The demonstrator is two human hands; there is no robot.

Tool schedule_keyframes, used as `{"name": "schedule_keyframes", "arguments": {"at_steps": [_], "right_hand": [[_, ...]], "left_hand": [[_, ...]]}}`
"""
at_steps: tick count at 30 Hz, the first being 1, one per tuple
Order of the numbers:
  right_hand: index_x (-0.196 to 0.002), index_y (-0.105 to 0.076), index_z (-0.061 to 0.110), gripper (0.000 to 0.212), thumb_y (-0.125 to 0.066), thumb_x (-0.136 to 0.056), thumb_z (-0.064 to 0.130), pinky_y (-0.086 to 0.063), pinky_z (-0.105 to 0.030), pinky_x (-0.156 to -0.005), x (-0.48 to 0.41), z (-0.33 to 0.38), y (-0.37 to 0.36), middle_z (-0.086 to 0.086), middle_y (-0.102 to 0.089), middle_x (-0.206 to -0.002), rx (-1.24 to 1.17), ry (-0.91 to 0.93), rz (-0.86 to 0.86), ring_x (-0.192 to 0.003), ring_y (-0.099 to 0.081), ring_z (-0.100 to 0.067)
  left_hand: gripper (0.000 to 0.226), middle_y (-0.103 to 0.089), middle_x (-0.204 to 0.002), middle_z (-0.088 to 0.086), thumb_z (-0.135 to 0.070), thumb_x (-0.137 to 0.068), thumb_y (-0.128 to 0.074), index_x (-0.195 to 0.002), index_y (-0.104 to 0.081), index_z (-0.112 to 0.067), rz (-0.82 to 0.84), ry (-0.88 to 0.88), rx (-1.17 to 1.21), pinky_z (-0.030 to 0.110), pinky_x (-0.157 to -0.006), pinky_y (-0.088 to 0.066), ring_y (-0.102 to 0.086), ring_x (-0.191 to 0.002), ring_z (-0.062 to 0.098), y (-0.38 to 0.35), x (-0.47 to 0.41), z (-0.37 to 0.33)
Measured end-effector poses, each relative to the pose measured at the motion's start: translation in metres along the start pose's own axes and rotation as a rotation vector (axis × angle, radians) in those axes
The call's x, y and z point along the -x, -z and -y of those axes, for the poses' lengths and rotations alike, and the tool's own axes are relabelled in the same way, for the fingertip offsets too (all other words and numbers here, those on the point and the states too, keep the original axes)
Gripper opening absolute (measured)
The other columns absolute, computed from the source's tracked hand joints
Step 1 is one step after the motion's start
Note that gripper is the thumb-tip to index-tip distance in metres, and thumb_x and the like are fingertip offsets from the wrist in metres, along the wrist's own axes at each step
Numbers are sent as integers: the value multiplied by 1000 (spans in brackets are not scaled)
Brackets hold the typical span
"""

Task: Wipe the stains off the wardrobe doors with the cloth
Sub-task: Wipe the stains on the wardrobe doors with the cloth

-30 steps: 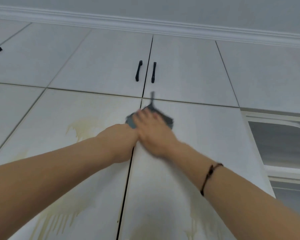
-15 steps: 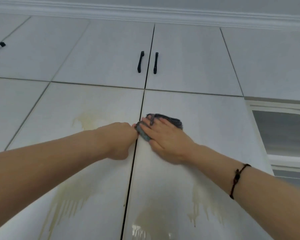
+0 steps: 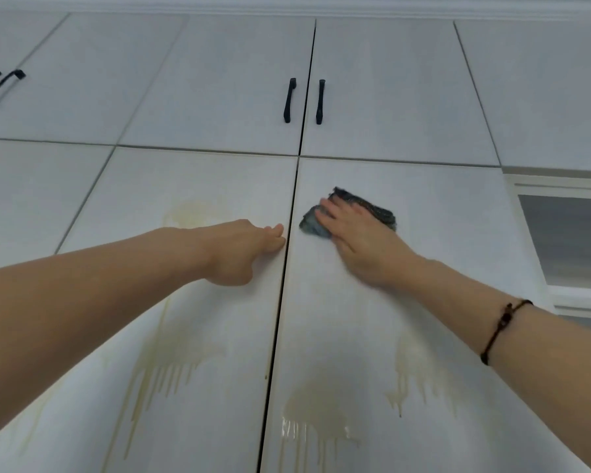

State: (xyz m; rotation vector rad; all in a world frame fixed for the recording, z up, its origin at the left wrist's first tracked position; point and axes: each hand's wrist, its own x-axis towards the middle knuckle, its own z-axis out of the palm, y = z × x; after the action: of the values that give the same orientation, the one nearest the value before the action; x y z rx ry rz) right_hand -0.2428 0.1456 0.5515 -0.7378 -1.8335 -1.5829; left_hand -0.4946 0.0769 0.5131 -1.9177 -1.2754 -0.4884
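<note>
1. Along the bottom of the frame, yellowish stains point(image 3: 164, 370) are running down both wardrobe doors in thin drips. There is a broad one on the left door point(image 3: 202, 179), and on the right door point(image 3: 440, 216) a glossy patch beside the seam and a paler one further right.
2. Two bare forearms are reaching up from the lower corners, and a dark cord bracelet point(image 3: 502, 322) is sitting on the right wrist.
3. At mid-frame the left hand point(image 3: 249, 247) is resting on the left door with its fingers bending towards the seam. I cannot tell whether they are hooking the door's edge.
4. Just across the seam, the right hand point(image 3: 359, 240) is lying flat, fingers straight and close together, pressing the cloth point(image 3: 376, 209) against the right door.
5. The cloth is dark grey and crumpled, showing above and to the left of the fingers.
6. A faint yellow smear point(image 3: 188, 213) is showing just above the left wrist.
7. Higher up, two black handles point(image 3: 289, 100) are flanking the seam of the upper doors, and two more handles point(image 3: 4, 88) are sitting at the upper left edge.
8. A grey glass panel point(image 3: 570, 240) is showing at the right edge.
</note>
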Motion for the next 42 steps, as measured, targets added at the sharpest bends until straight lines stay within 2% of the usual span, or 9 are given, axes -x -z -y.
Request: {"name": "schedule_keyframes", "arguments": {"at_steps": [3,7,11,16,21,28,35,40,42], "right_hand": [[-149,-40,2,45,-35,-106,13,-18,-46,-121,-34,-1,7,-18,-32,-159,-2,-259,-30,-150,-22,-35],[-107,-68,3,25,-47,-100,14,-35,-44,-105,16,82,-12,-15,-60,-125,-174,205,-31,-124,-49,-33],[-102,-78,7,27,-54,-95,18,-39,-34,-106,14,54,-3,-18,-65,-125,-275,233,-134,-116,-57,-32],[-105,-74,21,15,-64,-94,22,-37,-35,-66,-36,25,10,-8,-56,-99,-20,-386,-290,-88,-57,-34],[-90,-57,22,18,-72,-86,30,-33,-23,-41,24,112,-3,4,-61,-76,-144,-17,-21,-55,-60,-22],[-106,-48,16,24,-48,-97,39,-40,-37,-65,-51,14,26,-7,-62,-86,-95,-496,-203,-80,-61,-33],[-93,-53,27,30,-43,-95,54,-43,-33,-54,19,103,9,6,-61,-77,-119,46,15,-68,-62,-25],[-95,-53,22,33,-50,-96,54,-37,-35,-66,-46,14,27,2,-58,-82,-97,-509,-171,-81,-60,-28],[-93,-51,20,30,-52,-97,49,-37,-35,-63,-43,32,21,-1,-58,-81,-121,-480,-149,-79,-59,-28]], "left_hand": [[91,-1,-166,-11,9,-79,-39,-160,-15,-24,-28,2,30,28,-119,-24,-22,-150,14,-5,1,2],[80,-42,-154,3,-2,-68,-39,-147,-37,-14,-90,6,53,40,-105,-42,-48,-132,34,-8,0,7],[81,-55,-139,11,-11,-57,-31,-137,-44,-11,-134,19,63,48,-97,-47,-54,-120,37,-8,-3,12],[88,-15,-165,-15,8,-71,-41,-154,-31,-18,-164,22,21,39,-102,-45,-48,-131,29,-15,-3,6],[77,-12,-166,-11,6,-75,-44,-149,-37,-14,-189,29,-22,40,-98,-45,-49,-129,33,-20,-5,2],[84,-10,-164,-20,9,-73,-38,-152,-35,-20,-187,58,4,40,-98,-47,-49,-128,28,-19,-5,2],[74,-21,-164,-10,7,-74,-45,-145,-42,-14,-260,52,-34,41,-91,-47,-54,-121,34,-29,-7,0],[85,-11,-166,-15,7,-74,-45,-154,-31,-17,-265,81,-18,37,-95,-47,-53,-124,27,-34,-7,-5],[83,-15,-165,-17,8,-73,-44,-152,-35,-18,-286,72,11,36,-90,-48,-55,-117,27,-33,-6,-4]]}}
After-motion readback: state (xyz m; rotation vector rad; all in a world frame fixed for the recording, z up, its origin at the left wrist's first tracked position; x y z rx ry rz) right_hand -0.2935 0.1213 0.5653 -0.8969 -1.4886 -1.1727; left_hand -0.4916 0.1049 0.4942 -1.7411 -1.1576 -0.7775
